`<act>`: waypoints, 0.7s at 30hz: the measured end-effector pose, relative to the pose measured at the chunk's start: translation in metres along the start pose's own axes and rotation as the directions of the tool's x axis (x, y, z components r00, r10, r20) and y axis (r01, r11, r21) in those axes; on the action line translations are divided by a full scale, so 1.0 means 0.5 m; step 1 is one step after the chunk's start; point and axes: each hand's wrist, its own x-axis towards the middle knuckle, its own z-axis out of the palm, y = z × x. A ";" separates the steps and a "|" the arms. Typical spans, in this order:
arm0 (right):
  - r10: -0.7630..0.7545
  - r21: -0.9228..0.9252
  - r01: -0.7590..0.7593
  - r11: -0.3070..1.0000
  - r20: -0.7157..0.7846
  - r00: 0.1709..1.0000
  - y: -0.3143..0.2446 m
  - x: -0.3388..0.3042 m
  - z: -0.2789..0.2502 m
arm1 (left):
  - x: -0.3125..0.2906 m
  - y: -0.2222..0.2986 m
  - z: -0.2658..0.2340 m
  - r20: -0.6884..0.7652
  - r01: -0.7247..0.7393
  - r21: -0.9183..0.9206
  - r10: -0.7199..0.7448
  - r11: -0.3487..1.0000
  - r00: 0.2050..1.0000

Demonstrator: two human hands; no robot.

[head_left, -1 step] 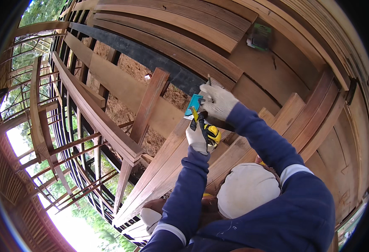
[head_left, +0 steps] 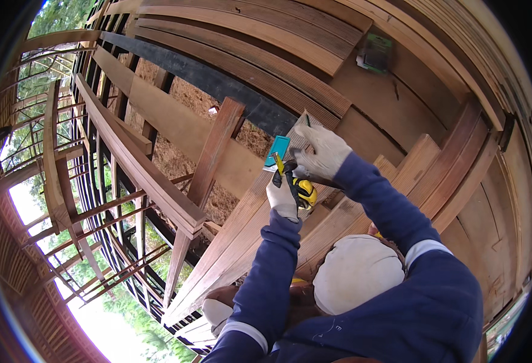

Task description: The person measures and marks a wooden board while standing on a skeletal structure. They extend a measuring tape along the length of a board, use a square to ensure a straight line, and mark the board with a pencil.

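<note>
My left hand [head_left: 280,196], in a pale glove with dark fingertips, is closed on a yellow and black tape measure [head_left: 306,192]. A short stretch of yellow blade [head_left: 279,162] reaches up past its fingers. Beside the blade, a flat teal tool [head_left: 277,150], perhaps a square, lies on a grooved wooden board [head_left: 242,227]. My right hand [head_left: 323,152], gloved the same way, is just right of the teal tool and apart from it. Its fingers are bent round a thin dark stick like a pencil [head_left: 308,121], partly hidden by the glove.
Long brown boards [head_left: 242,45] lie in rows at the back, beside a black joist [head_left: 205,75]. Gaps between joists show brown ground [head_left: 181,151] below. A small green and dark package [head_left: 375,53] sits back right. Loose boards [head_left: 420,163] are stacked at my right.
My right hand has drawn a little right, away from the teal tool, uncovering more of it and the board end. The left hand and tape measure have barely moved.
</note>
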 end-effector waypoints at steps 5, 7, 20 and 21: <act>0.022 -0.362 0.040 0.931 0.167 0.986 -0.015 -0.146 -0.042 | 0.079 0.045 -0.033 0.004 -0.125 0.507 0.142 0.853 0.990; 0.017 -0.313 0.016 0.950 0.105 0.994 0.025 -0.159 -0.025 | 0.073 0.101 0.015 0.049 -0.126 0.561 0.119 0.818 0.992; 0.367 0.610 -0.605 0.513 0.481 0.796 0.076 -0.161 -0.031 | 0.355 0.113 -0.072 0.380 0.094 0.496 -0.313 0.863 0.871; 0.405 0.612 -0.607 0.506 0.453 0.794 0.097 -0.164 -0.035 | 0.349 0.126 -0.020 0.352 0.098 0.616 -0.384 0.782 0.854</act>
